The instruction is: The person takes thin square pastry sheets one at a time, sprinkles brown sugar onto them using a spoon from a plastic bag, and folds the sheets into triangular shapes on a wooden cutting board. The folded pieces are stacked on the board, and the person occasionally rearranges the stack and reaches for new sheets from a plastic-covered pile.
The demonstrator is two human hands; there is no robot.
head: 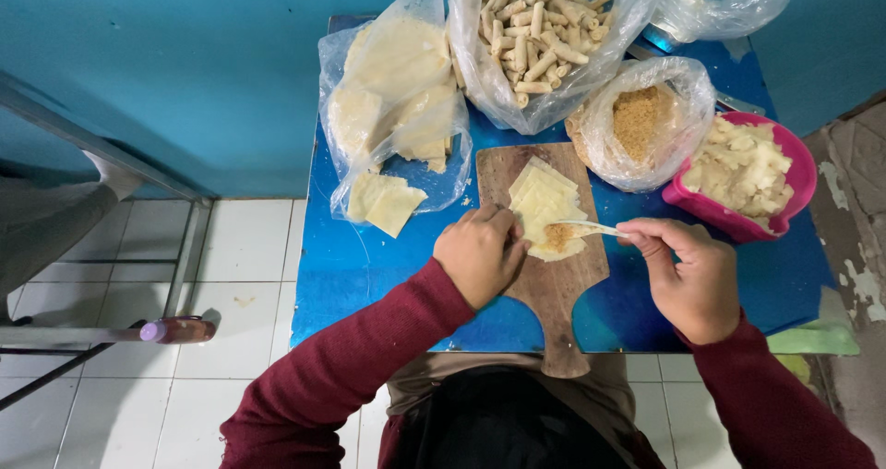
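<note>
While the left hand (478, 252), fingers curled, presses the stack of pale wrapper squares (546, 209) on the wooden cutting board (554, 294), the right hand (688, 275) pinches a white spoon (583, 230), its bowl over the brown filling (557, 236) on the top wrapper.

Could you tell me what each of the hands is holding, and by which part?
Right hand holds a pale spoon by its handle end. Left hand rests on the thin pale dough sheets' edge, gripping nothing visibly.
</note>
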